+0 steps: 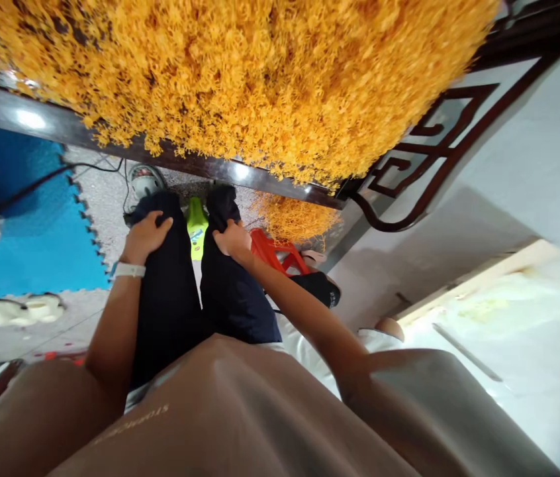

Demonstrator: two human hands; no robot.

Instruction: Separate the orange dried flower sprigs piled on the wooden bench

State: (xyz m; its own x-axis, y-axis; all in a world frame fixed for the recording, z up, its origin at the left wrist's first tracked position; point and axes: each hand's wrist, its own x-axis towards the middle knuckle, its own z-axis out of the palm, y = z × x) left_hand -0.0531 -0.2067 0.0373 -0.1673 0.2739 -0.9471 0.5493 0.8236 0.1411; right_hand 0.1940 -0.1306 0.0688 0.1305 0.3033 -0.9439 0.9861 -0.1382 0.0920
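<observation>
Dark trousers (168,291), being worn, lie beneath the left hand (147,236) and right hand (233,240), fingers curled, though whether gripping I cannot tell. They look soft and light, best pinched at loose knee folds. Beyond heap orange flowers (240,79).

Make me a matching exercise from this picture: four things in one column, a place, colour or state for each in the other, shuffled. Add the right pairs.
Things
1. left hand
2. right hand
3. floor mat
4. big orange heap

Descriptions
A. blue, with a toothed edge
B. on the dark trousers, nearer the red plastic item
C. spread across the top of the view
D. on the dark trousers, with a pale band at its wrist

Right pairs: 1-D, 2-B, 3-A, 4-C
</observation>
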